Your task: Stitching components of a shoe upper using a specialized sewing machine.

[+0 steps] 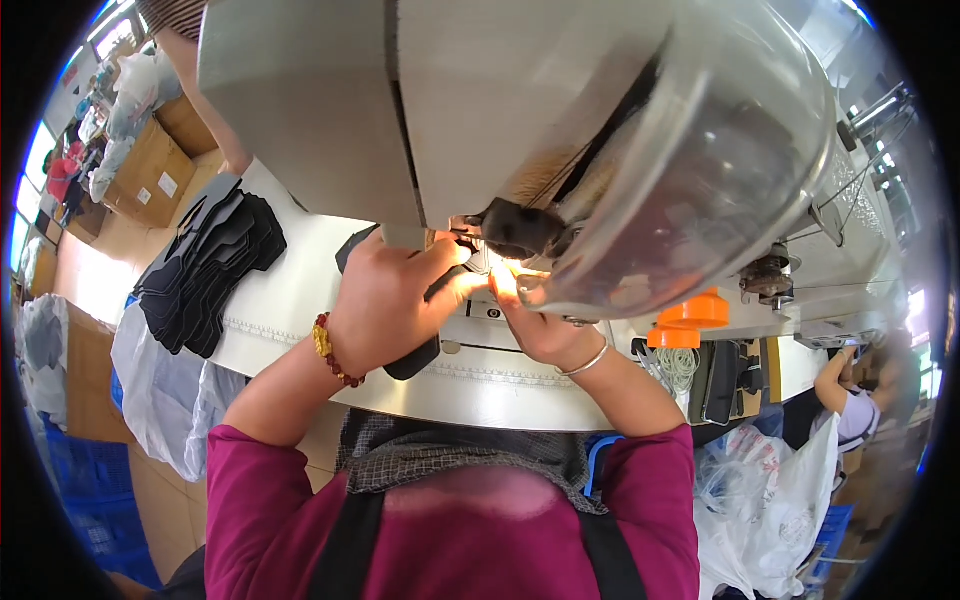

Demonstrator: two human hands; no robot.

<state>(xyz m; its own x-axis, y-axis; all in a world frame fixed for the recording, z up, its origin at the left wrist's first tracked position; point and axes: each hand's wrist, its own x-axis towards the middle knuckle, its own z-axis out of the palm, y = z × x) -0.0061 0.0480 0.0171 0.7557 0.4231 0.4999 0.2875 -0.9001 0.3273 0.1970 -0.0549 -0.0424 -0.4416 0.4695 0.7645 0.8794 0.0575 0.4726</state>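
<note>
Under the lit needle area of a large pale sewing machine (310,110), my two hands work close together. My left hand (385,300) is closed on a black cut piece (415,362), whose edges stick out on both sides of the hand. Its thumb and forefinger come together beside the needle area. My right hand (545,330) has its fingertips pressed together at the same lit spot, almost touching the left fingers. What they pinch is hidden by the fingers and the machine's black part (520,230). A stack of black cut pieces (215,265) lies on the table to the left.
The white table (500,395) carries a ruler strip along its front. A clear rounded cover (700,170) juts over my right hand. Orange caps (690,315) and coiled pale cord (677,368) are at right. Plastic bags (175,390) hang left; another person (845,400) sits far right.
</note>
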